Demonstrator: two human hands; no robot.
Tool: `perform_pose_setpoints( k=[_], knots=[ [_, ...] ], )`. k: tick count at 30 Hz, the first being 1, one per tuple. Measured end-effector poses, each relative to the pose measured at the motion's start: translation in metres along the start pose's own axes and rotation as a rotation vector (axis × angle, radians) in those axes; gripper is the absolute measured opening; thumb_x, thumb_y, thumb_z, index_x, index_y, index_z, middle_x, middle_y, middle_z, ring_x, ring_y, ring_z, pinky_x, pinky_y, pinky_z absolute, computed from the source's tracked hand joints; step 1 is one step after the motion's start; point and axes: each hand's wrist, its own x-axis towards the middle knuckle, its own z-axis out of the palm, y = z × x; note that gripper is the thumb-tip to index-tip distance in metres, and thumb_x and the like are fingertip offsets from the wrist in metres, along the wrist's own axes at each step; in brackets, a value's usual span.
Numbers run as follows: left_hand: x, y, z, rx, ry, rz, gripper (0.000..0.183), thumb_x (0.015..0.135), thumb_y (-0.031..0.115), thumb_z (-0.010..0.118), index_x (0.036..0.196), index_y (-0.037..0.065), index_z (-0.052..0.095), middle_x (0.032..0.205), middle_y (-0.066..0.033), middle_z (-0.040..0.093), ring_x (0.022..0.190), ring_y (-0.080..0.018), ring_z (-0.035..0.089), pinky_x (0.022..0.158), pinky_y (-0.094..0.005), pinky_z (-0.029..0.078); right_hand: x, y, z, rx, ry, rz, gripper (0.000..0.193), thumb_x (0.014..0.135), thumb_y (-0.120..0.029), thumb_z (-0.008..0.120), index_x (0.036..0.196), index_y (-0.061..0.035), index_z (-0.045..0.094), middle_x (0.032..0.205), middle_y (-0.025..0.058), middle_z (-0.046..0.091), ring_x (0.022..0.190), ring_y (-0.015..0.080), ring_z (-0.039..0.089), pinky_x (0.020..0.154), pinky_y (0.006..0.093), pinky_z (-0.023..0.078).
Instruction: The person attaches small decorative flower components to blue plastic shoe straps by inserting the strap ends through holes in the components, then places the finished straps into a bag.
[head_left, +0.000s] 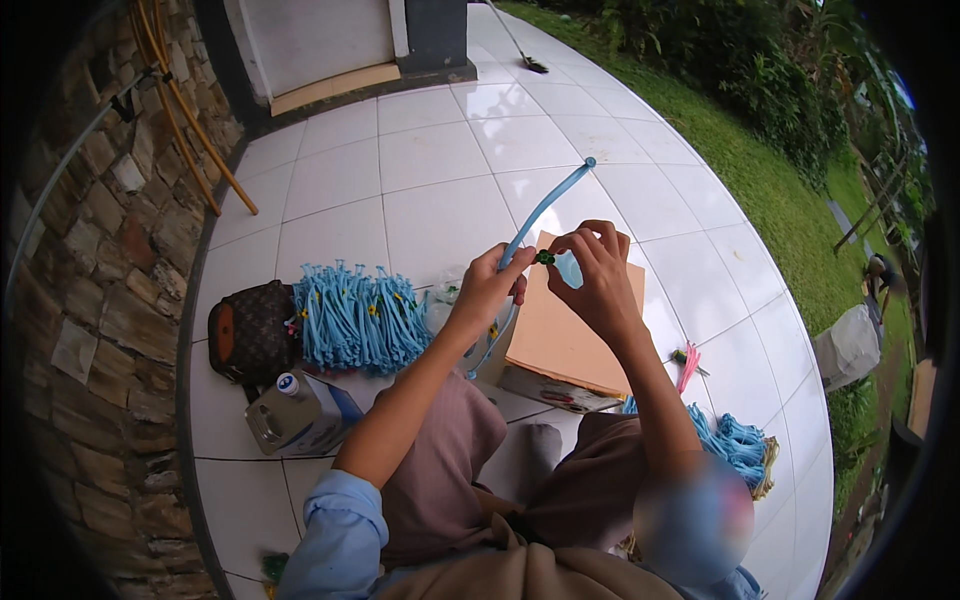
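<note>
My left hand (492,290) is closed around a long, thin light-blue strip (545,204) that curves up to a round, flared tip. Its other end hangs down past my fingers toward my lap. At my left thumb sits a small shiny green piece (544,257). My right hand (598,278) meets it there, thumb and fingertips pinched at its side; a patch of light blue shows inside their curve. Exactly what the right fingertips grip is partly hidden. Below both hands stands a box with a flat tan cardboard top (565,335).
A thick bundle of similar blue strips (357,318) lies at left, between a brown patterned bag (252,330) and clear plastic. A metal can (298,415) stands nearer me. On the right are more blue strips (735,447) and a pink bunch (688,368). A stone wall (100,330) borders the tiles.
</note>
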Motion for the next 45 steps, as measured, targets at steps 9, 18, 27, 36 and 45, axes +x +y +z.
perform_pose_setpoints(
  k=[9,18,27,36,45],
  knots=[
    [0.000,0.000,0.002,-0.110,-0.017,-0.082,0.023,0.086,0.029,0.055,0.083,0.006,0.054,0.056,0.0034,0.043,0.050,-0.0068,0.044,0.052,-0.0208,0.037,0.000,-0.008,-0.008,-0.009,-0.015,-0.087,0.025,0.067,-0.011,0.066,0.089,-0.0090,0.053,0.091,0.0020,0.055,0.101,0.0226,0.048,0.085,0.0403,0.033],
    [-0.008,0.013,0.010,-0.342,-0.131,-0.192,0.025,0.091,0.031,0.045,0.081,0.009,0.050,0.053,0.0047,0.035,0.048,-0.0067,0.036,0.062,-0.0234,0.041,0.000,-0.002,-0.012,0.102,0.110,-0.025,0.016,0.069,-0.006,0.066,0.081,-0.0082,0.056,0.085,0.0015,0.056,0.091,0.0209,0.051,0.078,0.0347,0.038],
    [-0.007,0.009,0.015,-0.270,-0.198,-0.051,0.032,0.094,0.029,0.036,0.067,0.011,0.036,0.046,0.0041,0.031,0.039,-0.0056,0.028,0.061,-0.0242,0.041,-0.018,0.026,-0.028,1.247,0.409,0.746,0.009,0.082,-0.010,0.062,0.086,-0.0042,0.056,0.083,0.0037,0.059,0.080,0.0092,0.052,0.075,0.0252,0.040],
    [-0.034,0.016,0.022,-0.108,-0.302,-0.014,0.035,0.093,0.024,0.036,0.061,0.011,0.034,0.043,0.0025,0.034,0.034,-0.0051,0.028,0.054,-0.0229,0.039,-0.054,-0.025,-0.057,1.753,0.341,0.984,0.013,0.087,-0.014,0.055,0.093,-0.0026,0.055,0.087,0.0046,0.055,0.083,0.0129,0.050,0.080,0.0264,0.041],
    [-0.044,0.019,0.032,0.061,-0.372,-0.019,0.034,0.093,0.019,0.036,0.062,0.007,0.037,0.045,0.0030,0.033,0.039,-0.0040,0.032,0.052,-0.0221,0.038,-0.065,-0.050,-0.048,1.915,0.371,1.083,0.012,0.086,-0.017,0.058,0.081,-0.0060,0.054,0.081,0.0016,0.055,0.075,0.0094,0.045,0.073,0.0249,0.036]
  ],
)
